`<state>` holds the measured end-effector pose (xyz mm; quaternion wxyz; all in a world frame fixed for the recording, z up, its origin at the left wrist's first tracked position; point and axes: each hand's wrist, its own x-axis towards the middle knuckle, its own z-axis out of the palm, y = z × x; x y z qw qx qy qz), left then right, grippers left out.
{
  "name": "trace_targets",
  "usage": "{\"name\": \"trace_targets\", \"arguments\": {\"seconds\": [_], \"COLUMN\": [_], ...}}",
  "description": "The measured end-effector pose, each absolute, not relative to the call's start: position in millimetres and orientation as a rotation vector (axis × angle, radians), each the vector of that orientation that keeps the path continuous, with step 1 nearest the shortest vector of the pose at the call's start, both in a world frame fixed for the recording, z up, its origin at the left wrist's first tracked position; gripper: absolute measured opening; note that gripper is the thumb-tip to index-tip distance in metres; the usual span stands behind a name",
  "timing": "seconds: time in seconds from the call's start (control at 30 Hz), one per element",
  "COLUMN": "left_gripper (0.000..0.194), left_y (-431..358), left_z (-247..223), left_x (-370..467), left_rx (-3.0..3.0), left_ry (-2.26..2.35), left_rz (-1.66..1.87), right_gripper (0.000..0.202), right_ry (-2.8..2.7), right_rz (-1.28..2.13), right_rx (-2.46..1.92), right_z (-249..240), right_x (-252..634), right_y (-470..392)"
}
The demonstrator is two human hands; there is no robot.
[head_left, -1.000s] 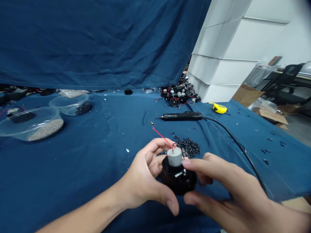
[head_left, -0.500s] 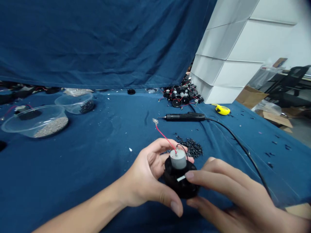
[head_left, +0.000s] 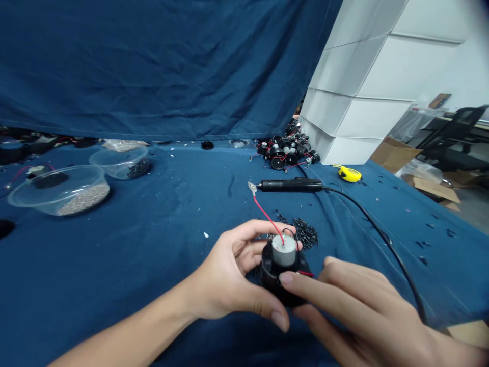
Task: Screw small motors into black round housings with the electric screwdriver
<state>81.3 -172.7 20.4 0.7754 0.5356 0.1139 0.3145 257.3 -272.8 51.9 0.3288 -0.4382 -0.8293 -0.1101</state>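
My left hand (head_left: 239, 275) is wrapped round a black round plastic housing (head_left: 267, 280) with a silver-grey motor (head_left: 284, 251) standing on top. From the motor a red wire (head_left: 267, 211) rises to a small metal terminal (head_left: 252, 187), and a thin black wire loops beside it. My right hand (head_left: 359, 300) grips the same housing from the right, index fingertip pressing on its front face and thumb underneath. A short red wire end (head_left: 304, 273) shows just above that index finger. The fingertip covers part of the housing's face.
Behind the hands lies a pile of small black screws (head_left: 305, 233). Farther back are a black electric screwdriver (head_left: 292, 185), a yellow tape measure (head_left: 349, 174) and a heap of wired motor units (head_left: 284, 148). Clear plastic bowls (head_left: 26, 196) stand left; white boxes (head_left: 340, 109) are stacked right.
The motor unit has turned slightly and shifted right in my left hand. My right fingertip has slid left across its face; the white strip is out of sight and a red wire end shows.
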Motion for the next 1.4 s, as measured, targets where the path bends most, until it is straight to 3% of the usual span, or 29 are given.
{"name": "trace_targets", "arguments": {"seconds": [0.37, 0.7, 0.93, 1.4], "left_gripper": [0.086, 0.085, 0.091, 0.094], "left_y": [-175, -163, -143, -130], "left_z": [16, 19, 68, 96], "left_x": [86, 76, 54, 27], "left_rx": [1.125, 1.117, 1.134, 1.236], "left_ry": [0.422, 0.448, 0.353, 0.304], "left_rz": [0.497, 0.674, 0.822, 0.839], "right_gripper": [0.038, 0.026, 0.038, 0.011], "right_ry": [-2.335, -2.259, -2.164, -1.906], "right_rz": [-0.359, -0.485, -0.093, 0.087], "right_rx": [-1.139, -0.855, -0.854, -0.579], "right_z": [69, 58, 103, 108], "right_x": [259, 256, 251, 212], "right_y": [-268, -220, -194, -178]}}
